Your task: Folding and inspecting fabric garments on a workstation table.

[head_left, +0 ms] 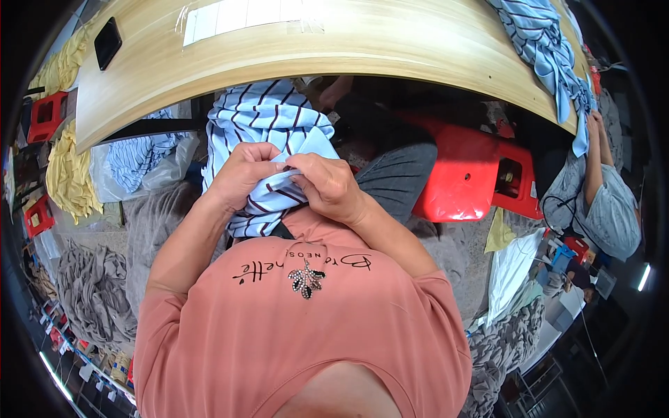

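A light blue cloth (268, 111) with dark stripes lies bunched over my lap, its upper part reaching under the table edge. My left hand (245, 173) pinches a fold of it between thumb and fingers. Close beside, my right hand (326, 182) grips the same cloth, thumb and forefinger pressed together near the left thumb. The two hands almost touch. Whatever small detail sits between the fingertips is hidden. Part of the striped cloth hangs below both hands against my pink shirt.
A wooden table (390, 49) spans the front, bearing a black phone (108, 43) and a taped white paper strip (240, 17). Red stools (460, 174) stand at right. Another person's arms (594, 153) hold striped cloth (547, 49) there. Grey fabric heaps (94, 285) and yellow cloth (70, 174) lie left.
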